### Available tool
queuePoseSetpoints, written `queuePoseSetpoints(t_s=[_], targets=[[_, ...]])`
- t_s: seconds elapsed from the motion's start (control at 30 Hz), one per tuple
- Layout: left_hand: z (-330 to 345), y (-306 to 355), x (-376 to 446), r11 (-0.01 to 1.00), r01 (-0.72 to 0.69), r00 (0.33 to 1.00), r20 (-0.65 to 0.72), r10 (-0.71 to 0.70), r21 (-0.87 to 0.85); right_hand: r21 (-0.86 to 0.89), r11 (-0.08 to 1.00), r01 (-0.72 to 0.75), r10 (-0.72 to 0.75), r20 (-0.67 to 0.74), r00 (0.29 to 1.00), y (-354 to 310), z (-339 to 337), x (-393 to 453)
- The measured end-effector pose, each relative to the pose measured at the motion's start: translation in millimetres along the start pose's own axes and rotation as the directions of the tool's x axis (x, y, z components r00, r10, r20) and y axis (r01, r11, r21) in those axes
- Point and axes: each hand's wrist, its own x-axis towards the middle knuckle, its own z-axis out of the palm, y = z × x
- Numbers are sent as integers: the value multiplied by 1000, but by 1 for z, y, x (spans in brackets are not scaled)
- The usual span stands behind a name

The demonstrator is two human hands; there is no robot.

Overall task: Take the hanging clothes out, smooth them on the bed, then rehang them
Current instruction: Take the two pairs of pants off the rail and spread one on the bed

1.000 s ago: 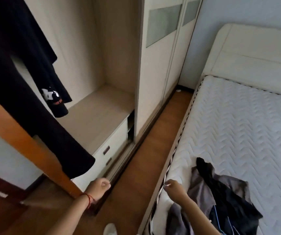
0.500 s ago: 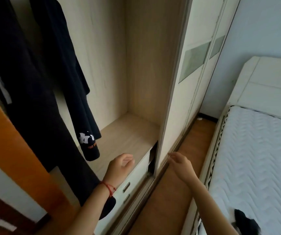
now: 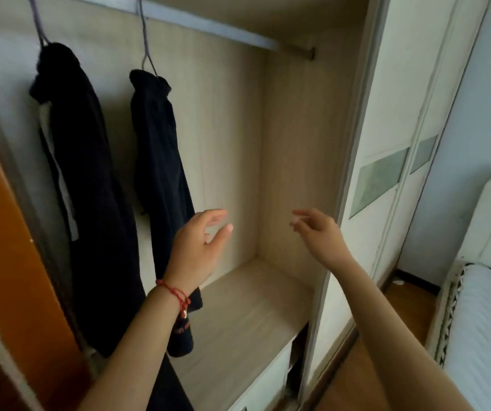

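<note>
From the head view we look into the open wardrobe (image 3: 283, 161), and the rail (image 3: 208, 26) across its top is our landmark. Two dark garments hang from that rail on hangers: the left dark garment (image 3: 90, 188) far along to the left, with a pale strip showing down its front edge, and the right dark garment (image 3: 158, 161) just beside it, nearer the rail's middle. Under the rail's right half the wardrobe back panel shows bare wood.

Our left hand (image 3: 197, 247) is raised well below the rail, fingers spread and relaxed, its grip holding nothing; it sits just in front of the right dark garment's lower edge, and we cannot tell whether it touches the cloth. A red string bracelet (image 3: 176, 293) circles that wrist. Our right hand (image 3: 318, 232) is up under the rail's right end, fingers loose, grip holding nothing too.

Far right of the rail, past the sliding door (image 3: 392, 161), the bed (image 3: 487, 327) shows its white quilted edge.
</note>
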Motion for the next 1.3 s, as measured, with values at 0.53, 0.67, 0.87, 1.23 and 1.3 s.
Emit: queuePoseSetpoints(t_s=[0.53,0.67,0.87,1.23,1.3], targets=[[-91,79,93,874,35,759,-582,292,485,223,917,331,-368,149,918,-186,49,95],[-105,76,109,792,308,642,-729,236,528,252,920,298,-346,170,923,-218,65,109],[-123,82,114,732,458,580,-794,183,504,142,950,277,-302,210,930,-247,86,124],[-149,99,126,653,624,654,-744,-134,430,4,971,237,-227,306,925,-257,116,141],[-150,96,128,632,644,663,-726,-181,431,-36,971,238,-217,296,930,-256,117,146]])
